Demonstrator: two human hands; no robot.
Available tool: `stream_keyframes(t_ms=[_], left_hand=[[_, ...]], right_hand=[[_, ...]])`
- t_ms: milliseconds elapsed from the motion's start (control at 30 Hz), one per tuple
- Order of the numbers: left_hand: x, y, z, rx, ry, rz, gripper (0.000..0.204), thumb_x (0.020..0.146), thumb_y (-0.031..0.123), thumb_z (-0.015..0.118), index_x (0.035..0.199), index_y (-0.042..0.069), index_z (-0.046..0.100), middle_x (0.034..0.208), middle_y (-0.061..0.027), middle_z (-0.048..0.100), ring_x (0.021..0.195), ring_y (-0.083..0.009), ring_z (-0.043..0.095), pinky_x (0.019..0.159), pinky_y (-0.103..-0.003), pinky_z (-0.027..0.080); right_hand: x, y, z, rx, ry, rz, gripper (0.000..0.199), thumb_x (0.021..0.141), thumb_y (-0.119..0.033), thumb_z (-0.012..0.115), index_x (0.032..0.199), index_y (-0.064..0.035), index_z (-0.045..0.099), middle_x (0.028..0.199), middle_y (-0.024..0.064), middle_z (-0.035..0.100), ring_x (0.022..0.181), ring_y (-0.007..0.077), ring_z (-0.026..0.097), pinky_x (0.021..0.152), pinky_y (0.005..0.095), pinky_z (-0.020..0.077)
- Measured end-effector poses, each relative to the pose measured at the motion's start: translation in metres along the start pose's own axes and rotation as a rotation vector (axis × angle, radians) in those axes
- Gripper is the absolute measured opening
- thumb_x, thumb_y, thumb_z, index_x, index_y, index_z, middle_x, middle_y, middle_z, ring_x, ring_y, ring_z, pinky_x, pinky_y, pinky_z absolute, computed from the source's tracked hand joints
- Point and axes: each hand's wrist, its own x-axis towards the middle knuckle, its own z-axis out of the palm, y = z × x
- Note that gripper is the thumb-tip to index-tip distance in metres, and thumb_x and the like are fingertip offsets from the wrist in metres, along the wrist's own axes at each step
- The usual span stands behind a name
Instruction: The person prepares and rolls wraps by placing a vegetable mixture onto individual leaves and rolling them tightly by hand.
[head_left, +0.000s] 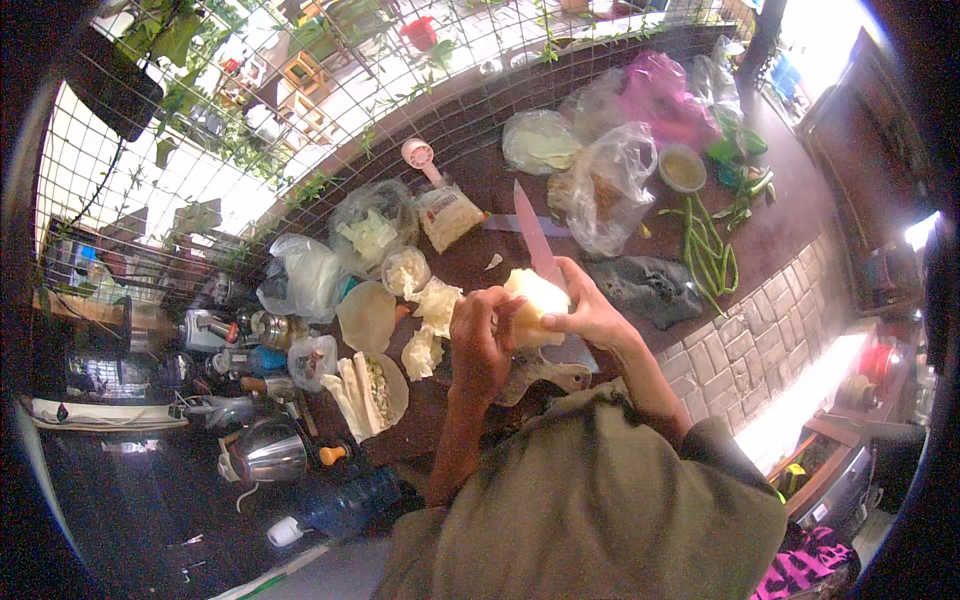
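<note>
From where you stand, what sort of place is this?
Probably a semi-open kitchen or food-preparation area: the long green beans and pink knife suggest cooking, and wire mesh runs along one side.

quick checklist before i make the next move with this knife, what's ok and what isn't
1. Knife point faces away from the body: ok, it angles outward over the table.
2. Right hand steadies the pale vegetable: ok, the thumb is against it.
3. Left hand has a firm grip on the vegetable: cannot tell, its curled fingers hide the contact.
4. Left fingers away from the blade: ok, they are on the vegetable's other side.
5. Cutting board fully in sight: not ok, the hands and vegetable cover part of it.
6. Green beans out of the way: ok, off to the right.
</note>
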Motion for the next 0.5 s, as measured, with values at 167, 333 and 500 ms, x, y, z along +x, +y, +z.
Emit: stream_keyframes(t_ms=[167,333,500], left_hand=[[0.001,-0.007,0.005,-0.420,-0.119,-0.384,0.019,0.101,0.018,0.065,0.107,0.003,0.055,0.088,-0.0068,0.062,0.087,-0.0146,0.061,0.079,-0.031,0.050],[-0.003,-0.032,0.010,-0.639,-0.370,-0.333,0.018,0.098,0.016,0.069,0.105,0.004,0.057,0.094,-0.0044,0.067,0.091,-0.0105,0.061,0.083,-0.030,0.051],[0.003,-0.024,-0.001,-0.442,-0.502,-0.148,0.028,0.079,-0.009,0.065,0.104,0.002,0.061,0.103,-0.0111,0.070,0.104,-0.0184,0.067,0.093,-0.033,0.051]], right_hand=[[-0.003,0.004,-0.002,0.165,0.063,0.146,0.074,0.086,-0.031,0.077,0.142,0.0016,0.041,0.127,0.0119,0.061,0.114,0.0199,0.062,0.098,0.0353,0.0512],[-0.001,0.048,-0.024,0.562,0.109,0.214,0.056,0.094,-0.031,0.068,0.136,-0.0005,0.048,0.123,0.0118,0.064,0.109,0.0234,0.066,0.094,0.0382,0.0542],[-0.009,0.072,-0.041,0.668,0.030,0.315,0.045,0.099,-0.034,0.062,0.129,-0.0017,0.056,0.118,0.0116,0.068,0.105,0.0233,0.068,0.090,0.0381,0.0559]])
